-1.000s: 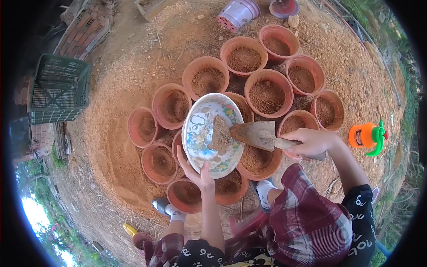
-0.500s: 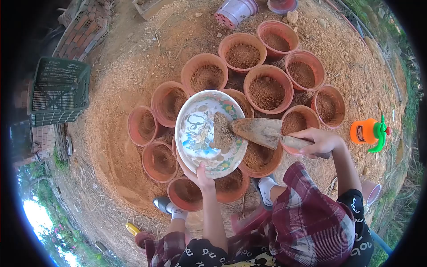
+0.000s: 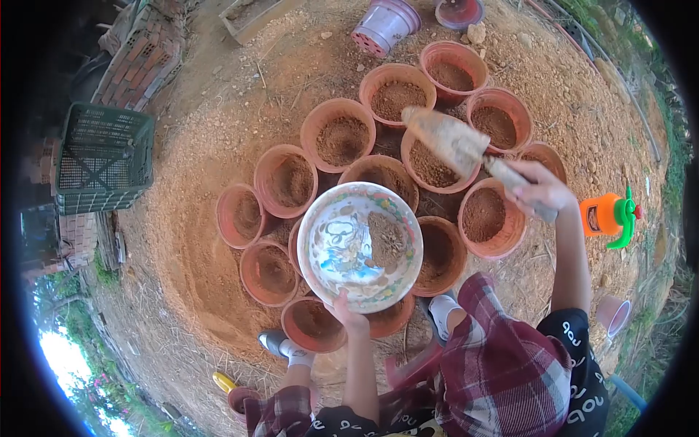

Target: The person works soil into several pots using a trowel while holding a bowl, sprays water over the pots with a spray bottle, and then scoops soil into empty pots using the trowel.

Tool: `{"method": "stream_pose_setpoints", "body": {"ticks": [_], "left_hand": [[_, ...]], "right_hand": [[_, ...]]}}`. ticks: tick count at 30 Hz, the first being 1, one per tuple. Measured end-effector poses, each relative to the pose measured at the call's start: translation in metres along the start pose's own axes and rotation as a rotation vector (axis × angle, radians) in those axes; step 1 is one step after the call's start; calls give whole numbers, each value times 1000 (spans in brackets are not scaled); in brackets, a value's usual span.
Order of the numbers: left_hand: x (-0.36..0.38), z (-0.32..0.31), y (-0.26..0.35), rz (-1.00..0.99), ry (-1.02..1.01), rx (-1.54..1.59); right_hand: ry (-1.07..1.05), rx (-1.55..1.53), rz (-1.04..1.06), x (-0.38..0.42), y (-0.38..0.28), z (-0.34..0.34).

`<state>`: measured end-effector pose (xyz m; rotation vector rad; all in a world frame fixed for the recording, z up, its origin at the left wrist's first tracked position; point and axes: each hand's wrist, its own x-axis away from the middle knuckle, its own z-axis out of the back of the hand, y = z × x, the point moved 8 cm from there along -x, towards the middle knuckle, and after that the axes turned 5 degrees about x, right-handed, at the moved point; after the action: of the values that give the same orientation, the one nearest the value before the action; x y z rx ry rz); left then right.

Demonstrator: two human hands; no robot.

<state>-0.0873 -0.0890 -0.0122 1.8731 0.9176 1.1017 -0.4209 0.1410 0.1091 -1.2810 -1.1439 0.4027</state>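
Observation:
A white bowl (image 3: 331, 244) with a floral rim and a blue pattern rests in my left hand (image 3: 348, 315), which grips its near edge. Some brown soil (image 3: 387, 240) lies in the right part of the bowl. My right hand (image 3: 540, 191) is closed around the handle of a trowel (image 3: 451, 142). The soil-stained blade is above the pots at the back right, partly covering one terracotta pot (image 3: 431, 169). Several other terracotta pots with soil in them stand around and under the bowl, among them one pot (image 3: 492, 218) just below my right hand.
A green crate (image 3: 105, 156) stands at the left near stacked bricks (image 3: 138, 69). An orange spray bottle (image 3: 601, 215) with a green top is at the right. One purple pot (image 3: 386, 25) lies tipped at the back, and a small pot (image 3: 613, 313) lies at the lower right.
The trowel has moved from the bowl's right edge up and to the right, over the back pots. In view, the bowl sits slightly lower and further right.

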Motion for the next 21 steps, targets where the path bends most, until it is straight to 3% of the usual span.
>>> {"method": "stream_pose_setpoints", "body": {"ticks": [3, 10, 12, 13, 14, 16, 18, 21], "left_hand": [[10, -6, 7, 19, 69, 17], [4, 23, -17, 88, 65, -3], [4, 22, -17, 81, 56, 4], [5, 20, -14, 80, 57, 3], [7, 17, -10, 101, 63, 10], [6, 14, -9, 122, 64, 14], [4, 9, -3, 18, 39, 49], [5, 15, -7, 39, 29, 16]], "right_hand": [[82, 380, 45, -34, -21, 27], [284, 1057, -67, -92, -83, 34], [247, 1370, 41, -113, -90, 32], [315, 1467, 186, -120, -95, 27], [316, 1464, 186, -133, -94, 26], [200, 1757, -169, -165, -79, 19], [252, 1675, -78, -188, -64, 11], [245, 1607, 16, -205, -70, 3]]}}
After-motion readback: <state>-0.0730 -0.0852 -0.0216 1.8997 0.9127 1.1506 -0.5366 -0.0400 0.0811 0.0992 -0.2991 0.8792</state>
